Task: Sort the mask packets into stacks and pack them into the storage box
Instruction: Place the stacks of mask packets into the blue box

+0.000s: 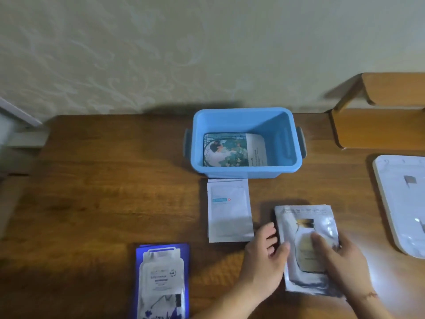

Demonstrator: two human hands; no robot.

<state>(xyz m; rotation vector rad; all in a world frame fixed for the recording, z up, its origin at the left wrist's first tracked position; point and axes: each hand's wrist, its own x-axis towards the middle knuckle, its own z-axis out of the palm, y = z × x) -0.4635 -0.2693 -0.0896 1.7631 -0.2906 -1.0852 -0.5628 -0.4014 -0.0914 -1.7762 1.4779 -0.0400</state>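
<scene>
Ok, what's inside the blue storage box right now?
One illustrated mask packet lies flat on the blue storage box's floor, toward its left side. Whether more packets lie beneath it cannot be seen.

table (103, 192) | blue box (247, 172) | three packet stacks (228, 210) | white lid (400, 203)
</scene>
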